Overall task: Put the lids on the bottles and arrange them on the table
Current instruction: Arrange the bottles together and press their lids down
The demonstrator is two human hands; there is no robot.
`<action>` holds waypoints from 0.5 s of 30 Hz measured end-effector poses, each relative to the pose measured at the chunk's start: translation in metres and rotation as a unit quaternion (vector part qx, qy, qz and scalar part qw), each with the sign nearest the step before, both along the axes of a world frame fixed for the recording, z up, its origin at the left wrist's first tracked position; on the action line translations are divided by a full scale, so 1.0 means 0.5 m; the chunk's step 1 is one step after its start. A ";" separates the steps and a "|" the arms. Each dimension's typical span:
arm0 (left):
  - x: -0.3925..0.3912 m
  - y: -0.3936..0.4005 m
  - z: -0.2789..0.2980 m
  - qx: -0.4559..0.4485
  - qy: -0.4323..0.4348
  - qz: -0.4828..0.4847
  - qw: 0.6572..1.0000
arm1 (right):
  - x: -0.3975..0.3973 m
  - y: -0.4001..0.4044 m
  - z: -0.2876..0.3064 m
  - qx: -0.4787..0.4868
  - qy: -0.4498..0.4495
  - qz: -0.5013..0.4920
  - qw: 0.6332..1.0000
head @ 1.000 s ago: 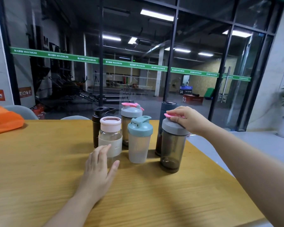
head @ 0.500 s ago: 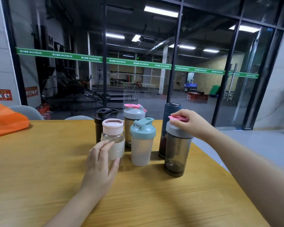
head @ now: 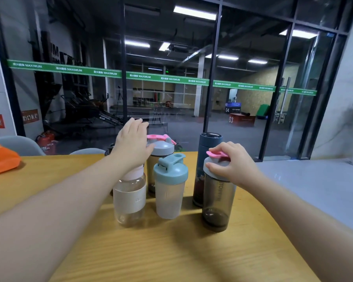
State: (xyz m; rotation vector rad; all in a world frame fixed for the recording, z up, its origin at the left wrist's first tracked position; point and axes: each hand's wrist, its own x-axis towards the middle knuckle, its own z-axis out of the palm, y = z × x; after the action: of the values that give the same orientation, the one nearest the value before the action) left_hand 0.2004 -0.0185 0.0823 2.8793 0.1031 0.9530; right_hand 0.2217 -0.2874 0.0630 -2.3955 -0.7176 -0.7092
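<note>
Left hand [head: 130, 147] risen from the counter [head: 171, 251], now reaching over the clear bottle [head: 129, 197] toward 12 o'clock, fingers straight, holding nothing. Right hand [head: 231, 163] still gripping the smoky bottle's [head: 217, 200] grey lid at 3 o'clock. Blue-lidded shaker [head: 170, 186] between them. All upright, lidded, seemingly empty.

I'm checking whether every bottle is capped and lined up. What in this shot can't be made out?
- Black bottle, head view: only a sliver shows behind the left hand and forearm; its lid state is hidden.
- Pink cap of the clear bottle: the left wrist covers its top.
- Grey lid of the smoky shaker: the right hand grips it, so its seating is hidden.
</note>
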 end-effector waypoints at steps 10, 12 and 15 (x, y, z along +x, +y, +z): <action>0.119 -0.001 0.037 0.053 0.195 0.045 0.978 | 0.010 -0.011 -0.012 0.004 -0.040 0.020 0.999; 0.126 0.000 0.041 0.085 0.192 0.063 0.976 | 0.013 -0.011 -0.015 0.006 -0.039 0.017 0.999; 0.132 0.002 0.038 0.092 0.144 0.060 0.983 | 0.016 -0.011 -0.020 0.017 -0.045 0.014 0.999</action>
State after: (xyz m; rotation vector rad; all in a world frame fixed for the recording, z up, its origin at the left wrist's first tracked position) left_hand 0.2667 -0.0177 0.1014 3.1981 0.2242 0.5824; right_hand 0.2298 -0.2930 0.0532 -2.3302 -0.7689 -0.8157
